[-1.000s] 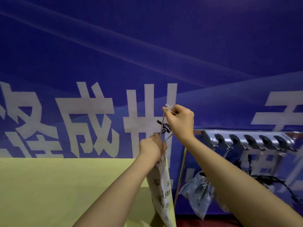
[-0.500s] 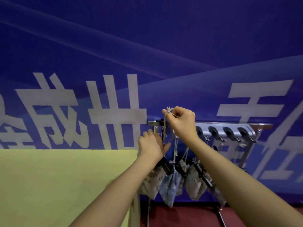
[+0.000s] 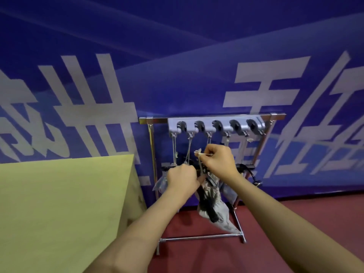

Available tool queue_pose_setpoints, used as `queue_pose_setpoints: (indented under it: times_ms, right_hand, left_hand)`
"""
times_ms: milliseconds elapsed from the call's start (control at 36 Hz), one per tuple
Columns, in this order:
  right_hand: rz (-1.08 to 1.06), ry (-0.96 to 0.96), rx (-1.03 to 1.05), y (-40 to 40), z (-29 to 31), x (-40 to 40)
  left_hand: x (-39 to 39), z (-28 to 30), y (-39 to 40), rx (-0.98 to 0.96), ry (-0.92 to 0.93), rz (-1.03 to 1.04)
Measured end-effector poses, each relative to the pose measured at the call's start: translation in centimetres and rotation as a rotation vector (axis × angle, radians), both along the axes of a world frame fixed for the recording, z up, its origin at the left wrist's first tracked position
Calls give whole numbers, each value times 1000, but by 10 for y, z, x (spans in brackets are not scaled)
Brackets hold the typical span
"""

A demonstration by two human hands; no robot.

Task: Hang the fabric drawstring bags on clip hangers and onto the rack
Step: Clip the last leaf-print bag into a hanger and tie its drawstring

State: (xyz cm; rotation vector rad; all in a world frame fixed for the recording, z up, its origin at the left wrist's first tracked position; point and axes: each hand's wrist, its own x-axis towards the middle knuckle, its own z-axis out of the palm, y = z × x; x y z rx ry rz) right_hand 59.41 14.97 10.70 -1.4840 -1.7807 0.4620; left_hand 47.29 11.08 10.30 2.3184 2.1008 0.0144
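Observation:
A metal rack (image 3: 151, 154) stands by the blue wall, with a grey hook bar (image 3: 216, 125) across its top. Several bags hang from its hooks by strings. My right hand (image 3: 218, 162) pinches the knotted drawstring (image 3: 199, 153) of a printed grey fabric bag (image 3: 214, 201). That bag hangs below both hands with a black clip hanger (image 3: 206, 205) on it. My left hand (image 3: 182, 179) grips the top of the bag and clip, just left of and below my right hand. Both hands are in front of the rack, under the hook bar.
A yellow-green table (image 3: 65, 203) fills the lower left, its edge right beside the rack. The rack's base bar (image 3: 201, 237) lies on the dark red floor (image 3: 275, 243). The blue banner wall (image 3: 177, 56) with large white characters stands close behind.
The view has swung right and down, so the whole rack now shows. Both hands have carried the bag from beside the table to in front of the rack, below the hook bar.

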Motion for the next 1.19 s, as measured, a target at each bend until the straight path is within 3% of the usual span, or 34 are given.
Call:
queue_pose_setpoints:
  times_ms: [111,306,667,861,1028,1194]
  right_hand:
    - [-66,-62,-52,-10,-14,26]
    - [-142,-84,-49,-12,-27,70]
    - [-274,-196,-148,5,-53,152]
    - [-180,-163,-248,43,-65,200]
    - [-37,-187,-326,76,-64,248]
    - [91,-138,-265,114,-46,286]
  left_hand:
    - [24,-8,9,-13,-209,-146]
    - [61,-32,25,-307,-865,-178]
    - [125,-62,68,-411,-836,-276]
    - [175,-74,97,-416,-766,-188]
    - [222,-80,114,-432,-863,-64]
    - [260,-70,140,-342,-975,54]
